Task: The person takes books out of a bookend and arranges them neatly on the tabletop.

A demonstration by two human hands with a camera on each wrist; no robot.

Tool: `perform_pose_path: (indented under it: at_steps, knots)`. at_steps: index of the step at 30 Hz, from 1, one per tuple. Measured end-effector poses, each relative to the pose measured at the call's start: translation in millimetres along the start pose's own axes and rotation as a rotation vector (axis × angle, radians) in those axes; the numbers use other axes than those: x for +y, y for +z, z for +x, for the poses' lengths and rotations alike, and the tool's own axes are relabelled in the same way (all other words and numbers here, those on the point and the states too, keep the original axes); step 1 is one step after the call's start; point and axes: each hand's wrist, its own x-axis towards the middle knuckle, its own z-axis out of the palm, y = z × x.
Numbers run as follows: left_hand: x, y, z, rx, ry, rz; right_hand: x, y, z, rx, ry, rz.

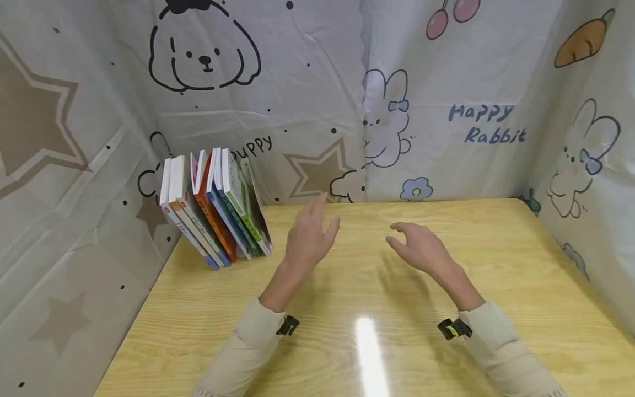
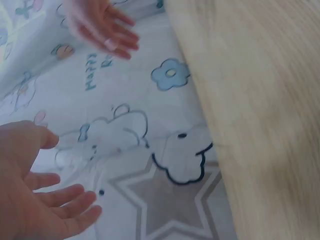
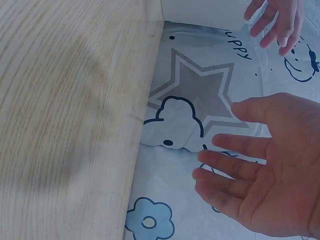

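Both hands hover apart above the wooden table, each holding nothing. In the head view my left hand is right of a row of books, not touching them; its fingers reach toward the back wall. My right hand is farther right, fingers loosely bent and pointing left. The books stand side by side, tilted, at the table's back left, with white, orange, blue and green covers or spines. In the left wrist view the left hand shows spread, relaxed fingers. The right wrist view shows the right palm with fingers extended.
The light wooden table runs back to a printed cloth with puppies, rabbits and stars, which also hangs at both sides. A strip of light reflects off the tabletop near the front. Dark bands with small devices sit on both wrists.
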Motion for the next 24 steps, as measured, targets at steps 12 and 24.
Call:
perform_pose_path:
  at_steps: [12, 24]
  knots:
    - [-49.2, -59.7, -1.4, 0.446, -0.158, 0.055, 0, -1, -8, 0.014, -0.028, 0.041]
    - [-109.4, -102.5, -24.5, 0.783, -0.255, 0.065, 9, 9, -16, -0.028, -0.058, 0.077]
